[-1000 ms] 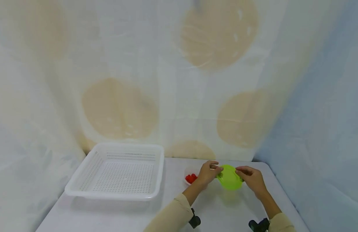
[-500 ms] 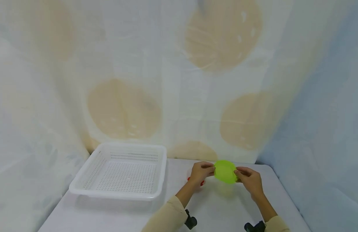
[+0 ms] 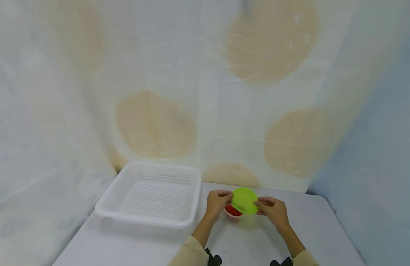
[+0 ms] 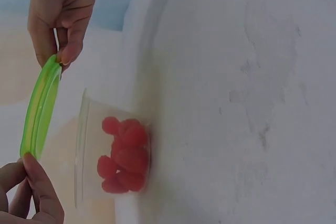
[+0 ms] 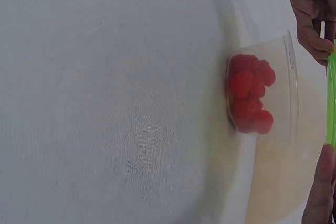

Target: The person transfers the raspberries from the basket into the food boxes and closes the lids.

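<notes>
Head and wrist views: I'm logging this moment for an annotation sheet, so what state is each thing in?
Round green plastic lid: held above the cup, not yet seated.
Clear plastic cup: uncovered, upright on the table, red pieces inside.
Red pieces: piled at the cup's bottom.
White perforated plastic basket: on the table, nothing visible inside.
Left hand: pinches the lid's edge.
Right hand: pinches the opposite edge.
White table: bears cup and basket.

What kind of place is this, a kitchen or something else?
Probably a staged recording setup, not a kitchen: a white table backed by a draped spotted curtain, with only a white basket and a berry container.
</notes>
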